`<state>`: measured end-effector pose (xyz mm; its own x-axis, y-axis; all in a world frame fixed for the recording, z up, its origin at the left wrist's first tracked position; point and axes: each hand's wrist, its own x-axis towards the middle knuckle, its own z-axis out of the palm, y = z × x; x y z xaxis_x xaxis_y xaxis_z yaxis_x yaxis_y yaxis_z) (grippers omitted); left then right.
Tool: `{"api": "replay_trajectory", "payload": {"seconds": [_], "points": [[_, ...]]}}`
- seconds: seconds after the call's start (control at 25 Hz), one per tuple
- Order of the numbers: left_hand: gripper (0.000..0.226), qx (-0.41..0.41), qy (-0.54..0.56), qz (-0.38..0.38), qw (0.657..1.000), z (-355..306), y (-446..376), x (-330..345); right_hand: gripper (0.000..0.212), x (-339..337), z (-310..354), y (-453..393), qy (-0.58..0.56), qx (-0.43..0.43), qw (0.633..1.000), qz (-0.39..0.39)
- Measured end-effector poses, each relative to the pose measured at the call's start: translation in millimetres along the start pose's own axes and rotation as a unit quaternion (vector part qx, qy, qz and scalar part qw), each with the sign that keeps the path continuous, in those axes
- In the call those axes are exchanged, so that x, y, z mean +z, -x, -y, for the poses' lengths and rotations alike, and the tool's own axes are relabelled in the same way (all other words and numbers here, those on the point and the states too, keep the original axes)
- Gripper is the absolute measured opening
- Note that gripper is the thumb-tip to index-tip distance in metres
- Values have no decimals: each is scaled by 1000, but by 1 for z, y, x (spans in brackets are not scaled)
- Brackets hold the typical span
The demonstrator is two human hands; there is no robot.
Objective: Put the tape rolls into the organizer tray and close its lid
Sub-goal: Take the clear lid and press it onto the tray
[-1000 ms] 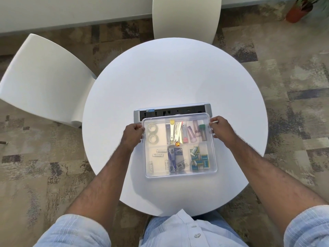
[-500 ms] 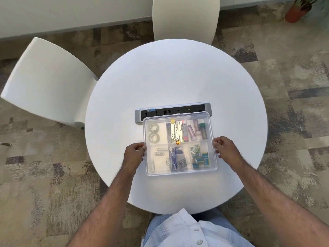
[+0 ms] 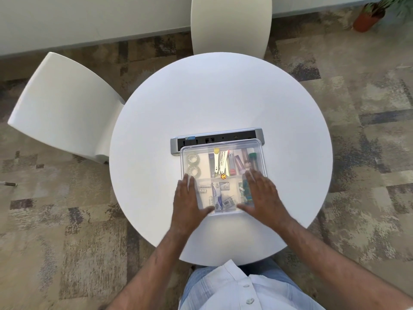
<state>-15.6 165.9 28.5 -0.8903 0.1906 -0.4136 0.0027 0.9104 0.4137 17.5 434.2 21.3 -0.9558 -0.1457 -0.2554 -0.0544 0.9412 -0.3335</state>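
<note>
A clear plastic organizer tray (image 3: pixel 262 153) sits on the round white table (image 3: pixel 223 97) with its transparent lid (image 3: pixel 201 151) lying on top. Two tape rolls (image 3: pixel 193 164) rest one behind the other in its far-left compartment, seen through the lid. My left hand (image 3: pixel 186 203) lies flat, fingers spread, on the lid's near-left part. My right hand (image 3: pixel 262 196) lies flat on the near-right part. Both palms cover the front corners. Small stationery fills the other compartments.
A grey power strip (image 3: pixel 215 139) lies just behind the tray, touching its far edge. White chairs stand at the left (image 3: pixel 64 108) and far side (image 3: pixel 230 23) of the table. A potted plant (image 3: pixel 371 16) is on the floor at the far right.
Both hands left the tray's side edges, slid toward me, then moved inward onto the top of the lid, palms down. The tray has stayed in place.
</note>
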Motion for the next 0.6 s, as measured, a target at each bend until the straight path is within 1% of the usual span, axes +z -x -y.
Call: {"api": "replay_trajectory", "payload": {"seconds": [0.08,0.16,0.32,0.44,0.52,0.6], "points": [[132,-4,-34,41,999,-9,3,14,117,13,10,2,12,-11,999,42],[135,-17,-58,62,996,-17,2,23,116,23,16,1,22,-4,998,56],[133,-26,-75,65,995,-23,-2,27,114,27,18,0,37,15,998,57],[133,-27,-79,71,994,-25,-4,27,113,26,19,0,26,7,998,60],[131,-22,-80,67,994,-28,-10,25,106,22,19,-7,17,-14,998,59],[117,6,-93,46,995,-34,-23,16,91,15,19,-22,12,-37,998,48]]}}
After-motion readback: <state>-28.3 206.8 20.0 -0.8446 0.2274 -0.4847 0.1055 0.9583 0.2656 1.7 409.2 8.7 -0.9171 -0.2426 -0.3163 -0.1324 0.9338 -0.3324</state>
